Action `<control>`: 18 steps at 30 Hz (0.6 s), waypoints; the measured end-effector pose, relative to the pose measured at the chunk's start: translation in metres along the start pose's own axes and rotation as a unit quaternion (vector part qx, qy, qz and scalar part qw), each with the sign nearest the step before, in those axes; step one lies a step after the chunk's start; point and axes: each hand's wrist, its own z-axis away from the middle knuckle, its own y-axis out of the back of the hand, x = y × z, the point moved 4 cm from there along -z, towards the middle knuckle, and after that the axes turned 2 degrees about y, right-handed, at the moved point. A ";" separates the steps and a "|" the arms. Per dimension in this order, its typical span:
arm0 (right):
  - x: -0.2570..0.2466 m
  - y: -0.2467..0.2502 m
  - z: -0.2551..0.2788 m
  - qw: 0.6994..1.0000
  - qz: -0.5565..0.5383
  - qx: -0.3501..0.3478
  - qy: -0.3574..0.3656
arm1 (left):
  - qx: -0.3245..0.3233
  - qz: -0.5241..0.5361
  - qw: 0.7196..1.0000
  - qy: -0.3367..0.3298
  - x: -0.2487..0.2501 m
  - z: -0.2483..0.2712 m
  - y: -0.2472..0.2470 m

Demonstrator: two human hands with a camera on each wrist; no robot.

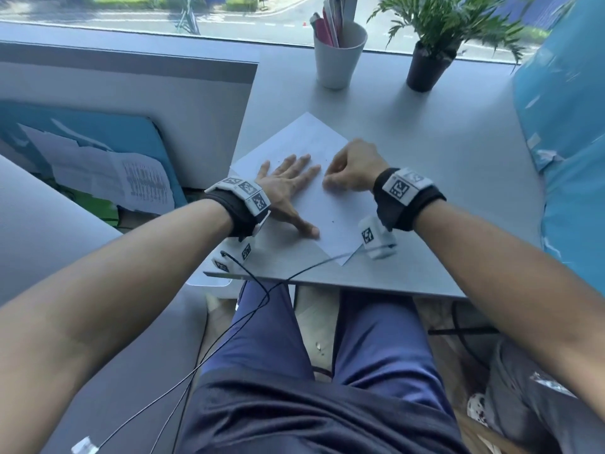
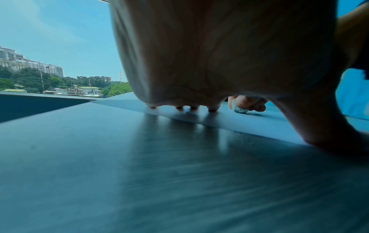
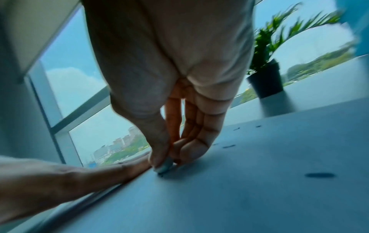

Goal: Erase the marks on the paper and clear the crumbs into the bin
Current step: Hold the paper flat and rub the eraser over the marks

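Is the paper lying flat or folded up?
Flat. The white sheet of paper lies spread on the grey table, with the left hand pressing it down.

No text is legible; the printed sheet (image 1: 147, 185) beside the desk is too blurred to read.

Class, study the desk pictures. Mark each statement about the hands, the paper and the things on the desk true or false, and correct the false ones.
1. The left hand lies flat on the paper, fingers spread. True.
2. The right hand is empty. False: it pinches a small eraser against the paper.
3. Dark crumbs lie on the paper. True.
4. The white cup lies tipped over. False: it stands upright, holding pens.
5. A potted plant stands right of the cup. True.
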 end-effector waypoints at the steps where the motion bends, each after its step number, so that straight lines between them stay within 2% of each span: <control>1: 0.001 0.000 -0.002 1.000 0.003 0.020 -0.005 | 0.000 -0.001 1.000 0.001 0.001 0.000 0.000; 2: -0.003 -0.006 0.000 1.000 0.006 0.021 0.003 | 0.001 -0.002 1.000 0.000 0.000 0.000 0.001; 5: -0.014 -0.024 0.016 0.998 0.016 -0.033 0.051 | 0.006 -0.006 1.000 -0.005 -0.001 0.000 0.001; 8: 0.005 0.002 -0.001 0.999 -0.016 0.024 -0.022 | -0.002 -0.004 1.000 -0.002 0.000 0.000 0.001; 10: 0.003 0.001 0.000 0.999 -0.007 0.035 -0.022 | -0.002 -0.007 1.000 0.002 0.000 0.000 0.002; 13: -0.015 -0.030 0.026 0.997 0.011 -0.062 0.050 | -0.004 -0.013 1.000 -0.002 -0.001 -0.001 0.001; 14: -0.011 -0.028 0.024 0.997 0.008 -0.066 0.044 | -0.003 -0.013 1.000 -0.003 -0.001 -0.001 0.001; 16: 0.007 -0.003 0.007 1.000 -0.016 0.000 -0.016 | -0.006 -0.009 1.000 -0.002 0.000 -0.001 0.001; 18: 0.015 0.010 0.000 0.998 -0.011 0.042 -0.038 | -0.009 -0.010 1.000 0.003 0.000 -0.001 0.001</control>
